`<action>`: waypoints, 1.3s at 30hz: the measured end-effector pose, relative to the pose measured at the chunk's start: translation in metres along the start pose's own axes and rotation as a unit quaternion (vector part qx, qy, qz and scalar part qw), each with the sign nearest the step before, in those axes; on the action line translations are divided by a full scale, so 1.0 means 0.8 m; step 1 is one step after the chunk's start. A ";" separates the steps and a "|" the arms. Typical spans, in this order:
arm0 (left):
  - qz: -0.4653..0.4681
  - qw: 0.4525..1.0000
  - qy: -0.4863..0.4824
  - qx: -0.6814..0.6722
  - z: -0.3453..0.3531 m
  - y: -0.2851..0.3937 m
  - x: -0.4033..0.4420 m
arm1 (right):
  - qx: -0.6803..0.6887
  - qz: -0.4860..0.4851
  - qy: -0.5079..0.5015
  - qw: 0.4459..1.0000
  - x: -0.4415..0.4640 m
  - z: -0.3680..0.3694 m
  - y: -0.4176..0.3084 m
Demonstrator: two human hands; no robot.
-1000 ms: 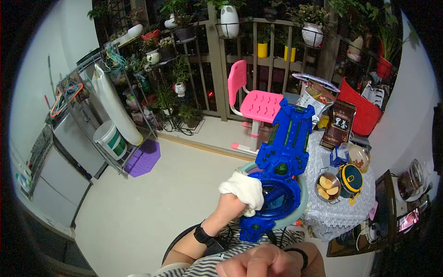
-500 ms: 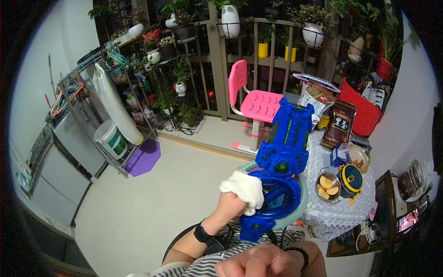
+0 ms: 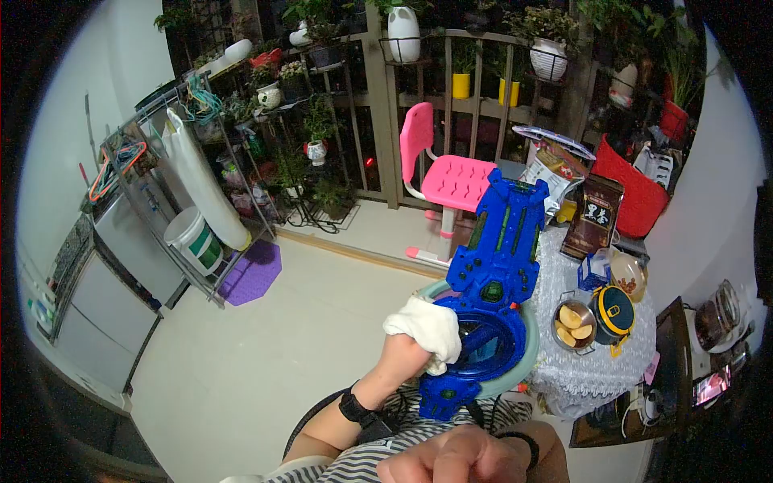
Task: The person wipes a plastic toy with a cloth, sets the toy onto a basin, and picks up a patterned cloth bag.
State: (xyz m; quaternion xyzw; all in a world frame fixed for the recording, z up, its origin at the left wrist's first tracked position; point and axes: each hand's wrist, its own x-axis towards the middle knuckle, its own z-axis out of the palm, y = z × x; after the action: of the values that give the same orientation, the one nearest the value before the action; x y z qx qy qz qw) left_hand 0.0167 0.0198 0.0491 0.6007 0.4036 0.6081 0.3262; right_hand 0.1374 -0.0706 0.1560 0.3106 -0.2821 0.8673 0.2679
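Observation:
My left hand [image 3: 405, 354] is closed round a bunched white cloth [image 3: 425, 326], which touches the left side of a blue plastic object [image 3: 498, 249]. That object is long, with a round dark window in its lower part, and lies over a pale green round basin [image 3: 527, 354]. Close to the camera at the bottom edge, my right hand [image 3: 455, 457] has its fingers curled; whether anything is in them is hidden. It is below the lower end of the blue object, apart from it.
At the right, a lace-covered table [image 3: 596, 374] bears a pot of cut pieces [image 3: 573, 324], a dark lidded pot [image 3: 613, 312] and bags. A pink chair [image 3: 455, 181] stands behind. A drying rack [image 3: 153, 213] and bucket [image 3: 193, 241] are at the left.
The view has shifted very slightly. Both hands, the cloth and the blue object otherwise keep nearly the same places.

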 end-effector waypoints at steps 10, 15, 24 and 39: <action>-0.004 1.000 -0.008 0.006 -0.004 -0.002 -0.002 | -0.005 -0.026 -0.020 0.999 -0.006 -0.013 0.017; -0.022 1.000 0.008 -0.011 -0.003 -0.002 -0.003 | 0.003 -0.053 -0.028 0.998 -0.008 -0.015 0.022; -0.063 0.997 -0.033 0.013 -0.008 -0.004 -0.004 | 0.016 -0.053 -0.031 0.998 -0.005 -0.013 0.021; -0.058 0.998 -0.029 0.000 -0.009 -0.004 -0.004 | 0.040 -0.055 -0.035 0.997 -0.004 -0.010 0.020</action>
State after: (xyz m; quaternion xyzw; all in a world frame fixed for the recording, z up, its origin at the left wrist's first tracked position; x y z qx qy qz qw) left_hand 0.0098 0.0173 0.0453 0.5933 0.4283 0.5708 0.3725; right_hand 0.1261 -0.0777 0.1439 0.3667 -0.2390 0.8502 0.2926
